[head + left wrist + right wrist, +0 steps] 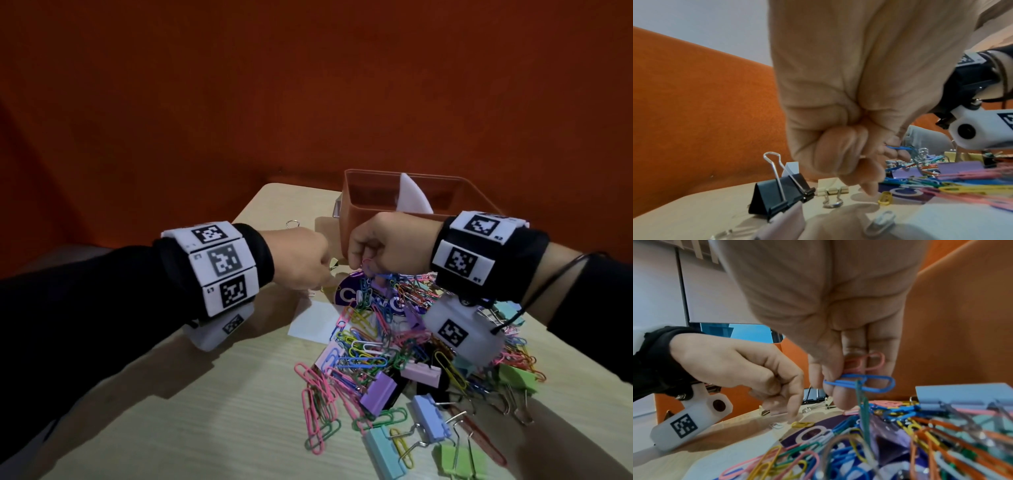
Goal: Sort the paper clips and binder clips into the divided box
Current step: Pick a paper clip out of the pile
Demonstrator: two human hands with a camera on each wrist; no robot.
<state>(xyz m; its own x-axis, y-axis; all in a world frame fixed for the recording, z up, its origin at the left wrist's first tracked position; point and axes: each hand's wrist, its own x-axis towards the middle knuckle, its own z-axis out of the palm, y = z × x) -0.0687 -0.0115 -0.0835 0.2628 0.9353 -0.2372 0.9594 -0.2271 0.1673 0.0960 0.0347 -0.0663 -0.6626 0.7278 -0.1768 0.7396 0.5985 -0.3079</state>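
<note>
A heap of coloured paper clips and pastel binder clips [411, 359] lies on the table. Behind it stands a clear orange box [346, 205] with a white divider [411, 195]. Above the heap's far edge my right hand [366, 263] pinches a blue paper clip [869, 383] and a pink paper clip [873, 361]; a green clip [863, 410] dangles from the blue one. My left hand [318, 274] is curled into a fist just to the left, with one finger [793, 408] pointing down to the table beside a small yellow paper clip [802, 424]. Nothing shows inside the fist.
A black binder clip [781, 194] and a small cream one [832, 191] stand left of the left hand, a silver paper clip [881, 220] nearer. A purple printed disc [346, 294] and a white paper slip [315, 322] lie under the heap's edge. An orange wall rises behind the table [222, 411].
</note>
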